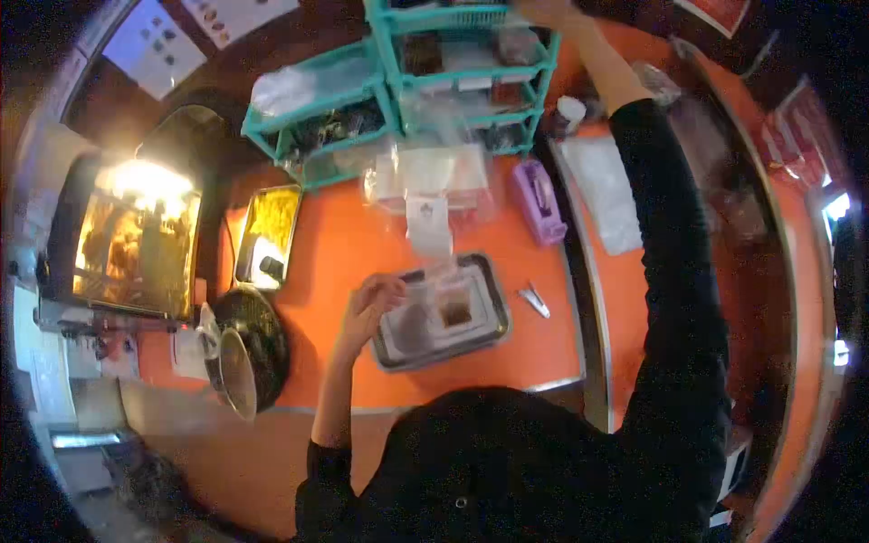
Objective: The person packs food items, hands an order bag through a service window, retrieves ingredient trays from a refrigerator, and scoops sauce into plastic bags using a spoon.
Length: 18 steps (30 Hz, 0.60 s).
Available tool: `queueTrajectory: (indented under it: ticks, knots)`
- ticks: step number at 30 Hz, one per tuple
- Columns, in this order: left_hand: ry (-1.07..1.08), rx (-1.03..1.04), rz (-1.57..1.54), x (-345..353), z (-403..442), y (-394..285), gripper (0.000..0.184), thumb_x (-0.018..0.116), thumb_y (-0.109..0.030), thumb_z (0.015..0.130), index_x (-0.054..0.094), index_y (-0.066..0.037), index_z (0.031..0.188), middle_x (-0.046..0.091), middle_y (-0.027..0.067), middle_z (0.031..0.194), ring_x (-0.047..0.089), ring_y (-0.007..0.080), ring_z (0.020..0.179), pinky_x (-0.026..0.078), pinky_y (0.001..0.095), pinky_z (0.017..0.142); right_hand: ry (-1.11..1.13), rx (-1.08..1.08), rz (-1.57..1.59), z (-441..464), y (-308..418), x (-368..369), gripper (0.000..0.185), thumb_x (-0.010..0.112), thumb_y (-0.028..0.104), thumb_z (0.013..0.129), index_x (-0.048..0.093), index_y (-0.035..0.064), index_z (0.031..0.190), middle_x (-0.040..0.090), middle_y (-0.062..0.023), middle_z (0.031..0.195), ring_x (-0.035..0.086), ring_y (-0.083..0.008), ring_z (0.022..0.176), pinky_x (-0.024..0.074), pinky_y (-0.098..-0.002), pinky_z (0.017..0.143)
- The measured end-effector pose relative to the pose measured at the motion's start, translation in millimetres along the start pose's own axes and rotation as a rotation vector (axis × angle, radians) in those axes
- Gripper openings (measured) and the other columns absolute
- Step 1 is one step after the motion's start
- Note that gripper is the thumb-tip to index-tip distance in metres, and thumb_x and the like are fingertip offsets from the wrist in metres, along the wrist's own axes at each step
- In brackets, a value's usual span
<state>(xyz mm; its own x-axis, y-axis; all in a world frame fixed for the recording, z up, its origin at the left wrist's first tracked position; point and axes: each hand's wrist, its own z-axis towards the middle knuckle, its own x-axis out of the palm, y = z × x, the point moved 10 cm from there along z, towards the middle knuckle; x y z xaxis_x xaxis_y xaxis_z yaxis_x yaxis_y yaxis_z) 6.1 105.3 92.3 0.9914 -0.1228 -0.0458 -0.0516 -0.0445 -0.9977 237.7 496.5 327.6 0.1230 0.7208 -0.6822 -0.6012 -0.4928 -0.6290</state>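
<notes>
left grip (373, 303) beside tray (444, 355) edge; right grip (548, 11) near upper rack (444, 15) corner

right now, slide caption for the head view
Left hand at a tray, right hand by the teal shelves.

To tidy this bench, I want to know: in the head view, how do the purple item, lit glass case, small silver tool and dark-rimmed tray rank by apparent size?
1. Lit glass case
2. Dark-rimmed tray
3. Purple item
4. Silver tool
</notes>
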Motion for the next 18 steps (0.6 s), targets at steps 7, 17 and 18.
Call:
queueTrajectory:
  ticks: [7,17,18]
  knots:
    - [-0.127,-0.328,0.154,10,-54,140,0.024,0.054,-0.018,0.085,0.055,0.0,0.102,0.06,0.0106,0.096,0.058,0.0153,0.084,0.046,0.0278,0.071,-0.332,0.609,0.627,-108,95,-150,0.036,0.048,0.029,0.08,0.052,0.0073,0.108,0.058,-0.0169,0.097,0.057,-0.0319,0.088,0.0456,-0.0412,0.078]
    - [-0.408,0.042,0.322,52,-17,146,0.029,0.063,-0.003,0.071,0.054,-0.001,0.099,0.061,0.01,0.081,0.06,0.0176,0.067,0.047,0.0296,0.057,0.3,0.744,1.326,-267,420,-33,0.049,0.059,0.004,0.066,0.046,0.0067,0.113,0.053,-0.0239,0.1,0.05,-0.0398,0.097,0.0401,-0.0431,0.084]
    - [-0.411,-0.006,0.286,50,-16,145,0.029,0.063,-0.003,0.073,0.053,-0.002,0.1,0.062,0.0084,0.082,0.06,0.0166,0.064,0.047,0.0296,0.054,0.294,0.743,1.322,-267,418,-34,0.049,0.059,0.004,0.066,0.046,0.0067,0.113,0.053,-0.0239,0.1,0.05,-0.0398,0.097,0.0401,-0.0431,0.084]
